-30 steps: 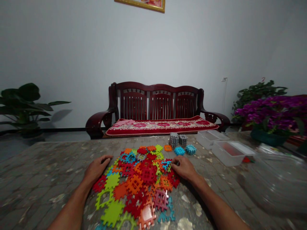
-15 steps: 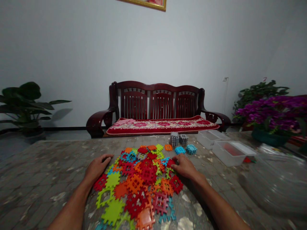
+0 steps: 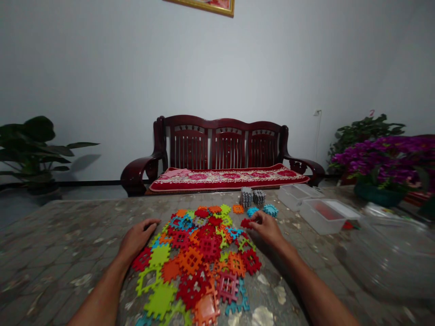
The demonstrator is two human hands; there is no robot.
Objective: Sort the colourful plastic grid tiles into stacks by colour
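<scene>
A heap of flat interlocking plastic pieces [image 3: 200, 253] in red, orange, green and blue lies on the patterned table [image 3: 68, 244] in front of me. My left hand [image 3: 136, 239] rests flat at the heap's left edge, fingers spread. My right hand [image 3: 267, 226] is lifted slightly at the heap's far right, pinching a small red piece [image 3: 246, 222]. Just beyond it lie two blue pieces [image 3: 265, 210], one small orange piece [image 3: 238, 208] and two stacks of grey pieces [image 3: 252, 197].
Two clear plastic boxes [image 3: 322, 213] stand at the right, with clear plastic sheeting [image 3: 390, 258] beyond them. Purple flowers [image 3: 384, 160] fill the far right. A dark wooden bench [image 3: 220, 156] with a red cushion stands behind the table, and a plant [image 3: 30, 149] at the left.
My right hand has picked a small red piece out of the heap's right side and carried it up and away toward the blue pieces. My left hand has stayed put.
</scene>
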